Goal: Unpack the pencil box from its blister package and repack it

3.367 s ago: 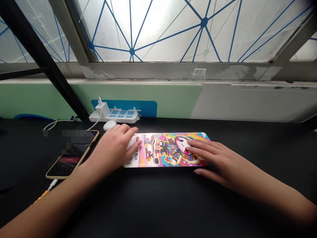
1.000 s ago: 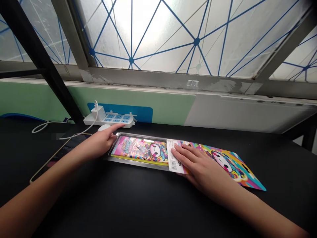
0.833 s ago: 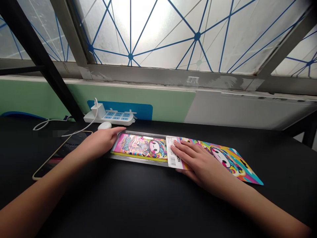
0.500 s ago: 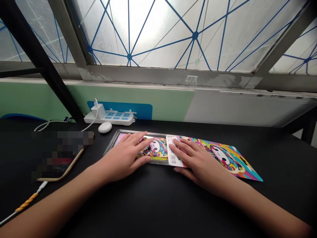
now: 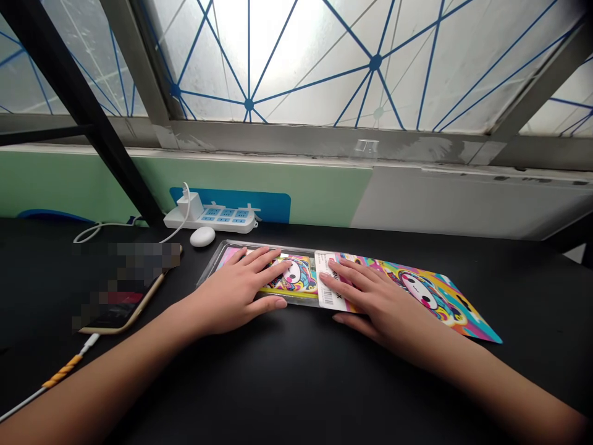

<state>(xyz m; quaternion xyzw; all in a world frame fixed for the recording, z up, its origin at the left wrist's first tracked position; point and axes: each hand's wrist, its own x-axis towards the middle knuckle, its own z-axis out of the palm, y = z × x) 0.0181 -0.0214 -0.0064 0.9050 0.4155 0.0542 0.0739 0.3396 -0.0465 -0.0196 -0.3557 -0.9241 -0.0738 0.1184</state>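
My left hand point(image 5: 243, 289) lies flat with its fingers spread over a clear plastic blister tray point(image 5: 303, 302). Inside the tray shows a colourful item point(image 5: 300, 274) printed with a white cartoon face; part of it is under my fingers. My right hand point(image 5: 370, 295) rests, fingers stretched out, on a bright printed backing card point(image 5: 419, 290) with a white barcode strip point(image 5: 327, 290) at its left end. That end meets or overlaps the tray's right part; I cannot tell how far the card reaches into it.
On the left lies a phone in a tan-edged case point(image 5: 134, 318), with a white charging cable point(image 5: 62, 371) wrapped in orange. A white power strip point(image 5: 210, 220) with a plugged-in adapter stands by the wall, and a white rounded case point(image 5: 202, 237) sits in front of it. A black slanted post point(image 5: 92, 123) rises at left.
The whole view has shifted slightly, so things appear a little further right. My left fingers have moved slightly over the tray. My right hand stays on the card.
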